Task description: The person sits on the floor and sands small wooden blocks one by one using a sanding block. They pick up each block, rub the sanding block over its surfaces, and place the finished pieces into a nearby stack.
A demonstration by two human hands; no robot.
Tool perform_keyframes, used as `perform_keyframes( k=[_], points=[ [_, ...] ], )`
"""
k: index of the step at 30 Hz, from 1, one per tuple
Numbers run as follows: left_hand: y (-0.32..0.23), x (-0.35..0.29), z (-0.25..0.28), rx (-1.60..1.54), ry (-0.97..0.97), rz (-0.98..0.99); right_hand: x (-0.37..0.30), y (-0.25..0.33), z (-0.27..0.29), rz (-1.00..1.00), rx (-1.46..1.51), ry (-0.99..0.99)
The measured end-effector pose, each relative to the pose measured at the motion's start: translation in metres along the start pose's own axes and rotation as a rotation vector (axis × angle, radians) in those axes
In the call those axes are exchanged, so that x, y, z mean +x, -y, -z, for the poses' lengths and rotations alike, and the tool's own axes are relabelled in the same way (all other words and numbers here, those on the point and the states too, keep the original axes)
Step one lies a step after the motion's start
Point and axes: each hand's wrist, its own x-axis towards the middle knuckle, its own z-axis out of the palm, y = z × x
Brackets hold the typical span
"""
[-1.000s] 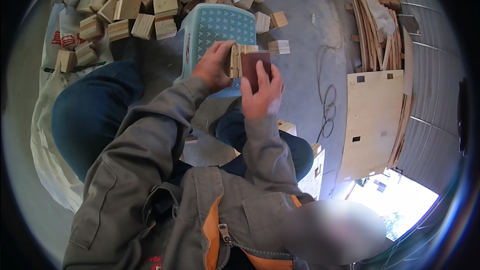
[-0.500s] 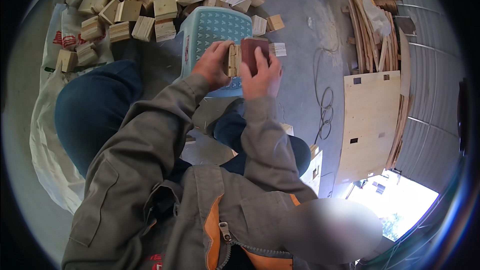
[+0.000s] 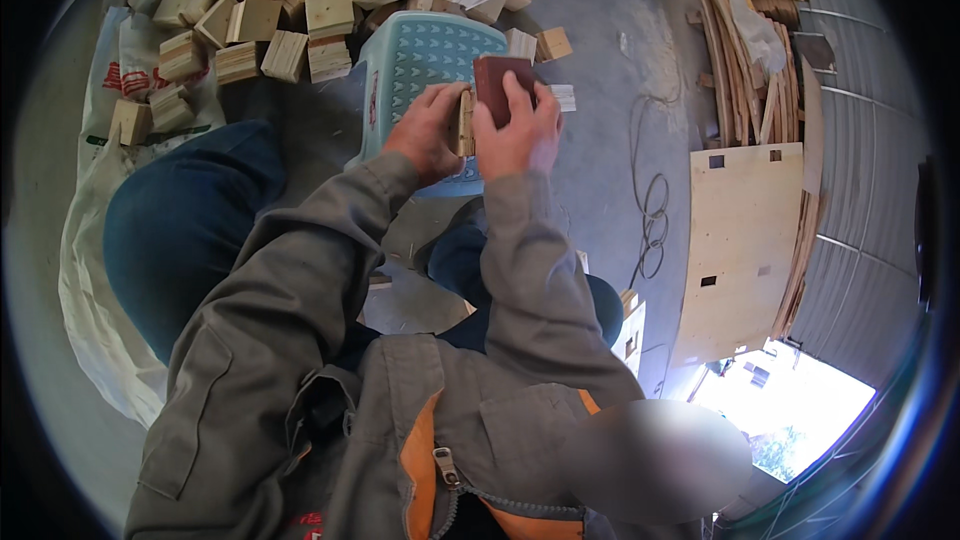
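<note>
White sacking (image 3: pixel 90 290) lies at far left. A pile of wooden blocks (image 3: pixel 330 12) extends to the far edge of the light-blue stool (image 3: pixel 420 50). The left hand (image 3: pixel 428 135), fingers curled, grips the left side of a plywood block (image 3: pixel 465 125) toward the stool's near right corner. A dark red block (image 3: pixel 492 90) is positioned at the plywood block's right side; contact cannot be determined. The right hand (image 3: pixel 522 135) holds the dark red block, fingers spread. A cable (image 3: pixel 650 220) lies on the floor (image 3: pixel 600 170) farther right.

Block (image 3: pixel 466 130) — over stool (image 3: pixel 425 52); pile (image 3: pixel 330 10) behind
</note>
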Motion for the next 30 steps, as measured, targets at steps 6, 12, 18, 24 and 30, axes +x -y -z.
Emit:
perform_keyframes(
  k=[6,12,18,24,30],
  points=[
    [-0.01,0.002,0.002,-0.01,0.046,0.027,0.058,0.006,-0.007,-0.135,-0.032,0.113],
    [-0.003,0.0,0.004,0.022,0.033,0.047,-0.005,-0.001,0.004,-0.035,0.026,0.049],
    [-0.011,0.004,0.004,0.002,0.05,0.067,-0.08,0.014,0.045,-0.002,0.045,0.077],
    [-0.003,0.002,0.005,0.001,0.029,0.044,-0.076,0.016,0.043,0.036,0.052,0.063],
    [-0.007,0.002,0.007,-0.011,0.062,0.082,0.005,0.012,-0.006,-0.017,0.02,-0.01]
  ],
)
